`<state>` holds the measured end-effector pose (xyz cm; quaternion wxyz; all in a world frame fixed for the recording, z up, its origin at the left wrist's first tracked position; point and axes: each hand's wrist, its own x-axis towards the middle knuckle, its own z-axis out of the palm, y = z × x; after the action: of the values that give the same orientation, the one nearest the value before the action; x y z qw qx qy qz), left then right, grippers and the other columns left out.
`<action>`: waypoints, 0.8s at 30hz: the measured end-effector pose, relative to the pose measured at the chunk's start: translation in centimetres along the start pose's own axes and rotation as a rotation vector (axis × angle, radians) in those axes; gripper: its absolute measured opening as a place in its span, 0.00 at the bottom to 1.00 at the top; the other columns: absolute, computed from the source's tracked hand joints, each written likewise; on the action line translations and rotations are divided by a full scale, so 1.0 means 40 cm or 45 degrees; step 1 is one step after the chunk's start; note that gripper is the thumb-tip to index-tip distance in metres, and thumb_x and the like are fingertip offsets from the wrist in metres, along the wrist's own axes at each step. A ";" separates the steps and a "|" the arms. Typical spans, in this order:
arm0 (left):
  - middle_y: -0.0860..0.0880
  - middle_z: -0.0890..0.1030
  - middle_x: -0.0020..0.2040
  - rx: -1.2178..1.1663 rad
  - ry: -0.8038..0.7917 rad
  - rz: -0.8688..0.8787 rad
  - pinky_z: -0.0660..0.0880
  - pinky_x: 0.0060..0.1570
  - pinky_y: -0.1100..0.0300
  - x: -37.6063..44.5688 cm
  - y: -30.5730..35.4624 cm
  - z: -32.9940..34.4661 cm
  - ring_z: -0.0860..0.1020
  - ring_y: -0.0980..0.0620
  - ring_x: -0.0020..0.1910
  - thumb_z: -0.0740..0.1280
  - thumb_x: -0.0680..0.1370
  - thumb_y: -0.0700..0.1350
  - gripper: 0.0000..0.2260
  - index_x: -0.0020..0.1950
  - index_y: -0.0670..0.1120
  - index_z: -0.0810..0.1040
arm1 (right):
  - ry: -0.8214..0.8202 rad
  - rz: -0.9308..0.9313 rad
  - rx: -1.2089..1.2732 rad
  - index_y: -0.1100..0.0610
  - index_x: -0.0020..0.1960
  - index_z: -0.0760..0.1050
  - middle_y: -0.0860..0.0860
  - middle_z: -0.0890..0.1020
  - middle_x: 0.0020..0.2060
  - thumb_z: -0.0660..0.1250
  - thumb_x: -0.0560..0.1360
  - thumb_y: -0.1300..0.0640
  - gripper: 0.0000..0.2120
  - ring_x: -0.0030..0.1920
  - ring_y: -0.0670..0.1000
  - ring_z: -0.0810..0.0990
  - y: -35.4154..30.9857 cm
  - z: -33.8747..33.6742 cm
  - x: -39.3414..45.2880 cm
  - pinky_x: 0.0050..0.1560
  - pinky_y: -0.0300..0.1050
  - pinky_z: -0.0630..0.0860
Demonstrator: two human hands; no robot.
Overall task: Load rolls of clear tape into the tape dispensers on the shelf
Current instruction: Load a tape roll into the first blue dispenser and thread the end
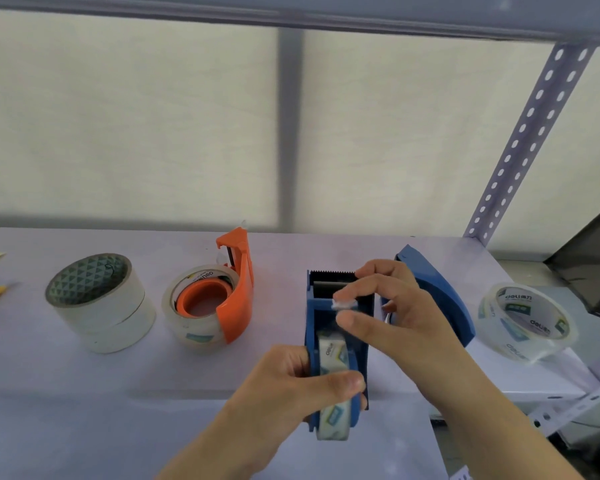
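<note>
Currently, shelf carries everything. Blue dispenser sits mid-shelf, clear roll seated inside. Left hand grips dispenser body; right hand pinches tape end near its toothed blade. Left of blue dispenser: orange dispenser, loaded. Right: spare roll, lying loose.

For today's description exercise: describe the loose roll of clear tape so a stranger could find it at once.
Start at the pale shelf and go to its right end, past the second blue tape dispenser. The loose clear tape roll lies there tilted, alone among the rolls in sitting in no dispenser.
</note>
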<state>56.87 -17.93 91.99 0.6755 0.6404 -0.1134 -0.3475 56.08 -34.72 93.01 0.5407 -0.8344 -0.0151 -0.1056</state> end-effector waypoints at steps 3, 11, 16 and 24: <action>0.47 0.87 0.39 0.042 0.003 -0.040 0.78 0.45 0.57 0.002 -0.005 0.000 0.84 0.50 0.41 0.75 0.65 0.47 0.11 0.44 0.43 0.85 | 0.188 0.033 0.065 0.49 0.34 0.81 0.40 0.78 0.45 0.72 0.69 0.55 0.05 0.46 0.39 0.76 0.007 0.002 0.025 0.45 0.36 0.67; 0.50 0.85 0.37 0.170 -0.130 -0.023 0.78 0.43 0.61 -0.004 -0.009 0.002 0.83 0.54 0.41 0.77 0.66 0.43 0.06 0.41 0.49 0.85 | 0.363 0.076 -0.055 0.56 0.38 0.78 0.43 0.76 0.50 0.69 0.75 0.57 0.07 0.46 0.47 0.80 0.001 -0.010 0.111 0.50 0.41 0.77; 0.54 0.85 0.39 0.355 -0.217 -0.020 0.78 0.43 0.66 -0.012 0.003 -0.014 0.83 0.59 0.40 0.78 0.68 0.39 0.10 0.43 0.52 0.82 | 0.452 0.153 0.230 0.58 0.39 0.76 0.51 0.78 0.52 0.68 0.76 0.60 0.08 0.44 0.52 0.86 -0.015 -0.028 0.142 0.47 0.49 0.84; 0.52 0.84 0.35 0.031 -0.118 -0.078 0.74 0.33 0.68 -0.018 -0.001 -0.022 0.82 0.57 0.35 0.72 0.72 0.55 0.14 0.45 0.44 0.80 | 0.508 0.223 0.418 0.59 0.40 0.74 0.57 0.81 0.47 0.68 0.77 0.61 0.07 0.44 0.53 0.86 -0.010 -0.038 0.179 0.43 0.46 0.83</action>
<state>56.86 -16.80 92.05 0.6509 0.6349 -0.1291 -0.3958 62.78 -36.56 95.32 0.6680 -0.6966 0.1469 -0.2168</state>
